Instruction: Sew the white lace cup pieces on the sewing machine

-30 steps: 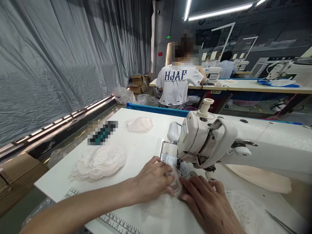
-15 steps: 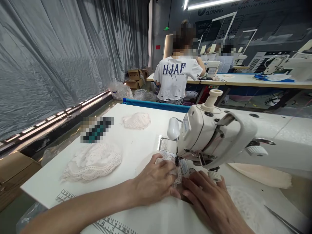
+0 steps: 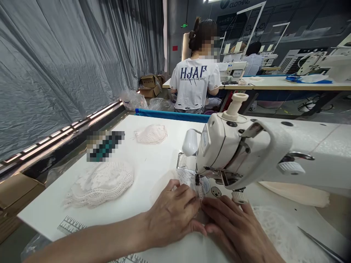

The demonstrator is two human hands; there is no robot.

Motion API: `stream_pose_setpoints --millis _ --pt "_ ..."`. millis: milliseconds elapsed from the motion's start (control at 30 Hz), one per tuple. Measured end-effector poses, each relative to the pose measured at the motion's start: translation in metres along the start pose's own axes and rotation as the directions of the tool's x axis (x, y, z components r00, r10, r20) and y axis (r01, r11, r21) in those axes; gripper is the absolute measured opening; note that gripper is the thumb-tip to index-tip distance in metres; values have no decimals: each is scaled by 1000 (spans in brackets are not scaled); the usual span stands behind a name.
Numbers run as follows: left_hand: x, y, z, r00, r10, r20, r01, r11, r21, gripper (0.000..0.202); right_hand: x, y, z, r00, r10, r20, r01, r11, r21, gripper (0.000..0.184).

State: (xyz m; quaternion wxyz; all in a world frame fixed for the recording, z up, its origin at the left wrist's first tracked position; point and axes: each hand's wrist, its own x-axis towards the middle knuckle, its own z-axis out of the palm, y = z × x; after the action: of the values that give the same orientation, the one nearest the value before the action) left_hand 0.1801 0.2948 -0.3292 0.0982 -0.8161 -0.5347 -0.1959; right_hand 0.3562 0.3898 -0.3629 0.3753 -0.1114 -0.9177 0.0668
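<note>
A piece of white lace fabric (image 3: 187, 177) lies beneath the needle area of a white sewing machine (image 3: 216, 146). My left hand (image 3: 174, 213) is closed over the near part of the lace, with its fingers curled and thumb pointing right. Close beside it, my right hand (image 3: 233, 221) pinches the lace's near edge, just in front of the presser foot (image 3: 197, 179). The fingers cover much of the fabric between both hands. Sheer material spreads flat to the left of the needle.
Stacked lace pieces (image 3: 101, 184) and a small pinkish lace piece (image 3: 151, 134) lie left on the white table (image 3: 148, 160). More lace (image 3: 282, 230), a beige fabric piece (image 3: 296, 193) and pointed metal tweezers (image 3: 318, 243) are at right. A co-worker (image 3: 193, 82) sits ahead.
Both hands have shifted slightly toward me along with the lace's near edge, and my left fingers are more bunched. The co-worker ahead has lowered the right arm. The view has shifted a little.
</note>
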Motion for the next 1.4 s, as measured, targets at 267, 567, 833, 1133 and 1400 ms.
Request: stream_pose_setpoints --millis 267,567,833,1133,1400 --pt "2 -2 8 1000 -4 27 3 1000 28 52 13 -3 -15 995 -82 58 83 996 -20 29" --pt "-1 2 6 998 -35 48 35 999 19 47 -3 1 -3 999 -5 33 6 1000 -24 37" --pt "5 -11 4 997 -59 48 57 998 41 39 8 9 -7 988 -81 130 108 970 -218 32" --pt "11 -21 10 997 -73 21 71 994 86 35 13 13 -1 983 -86 164 135 940 -314 34" --pt "4 -1 8 1000 -2 -20 5 992 130 42 7 8 -8 988 -115 105 139 956 -259 34"
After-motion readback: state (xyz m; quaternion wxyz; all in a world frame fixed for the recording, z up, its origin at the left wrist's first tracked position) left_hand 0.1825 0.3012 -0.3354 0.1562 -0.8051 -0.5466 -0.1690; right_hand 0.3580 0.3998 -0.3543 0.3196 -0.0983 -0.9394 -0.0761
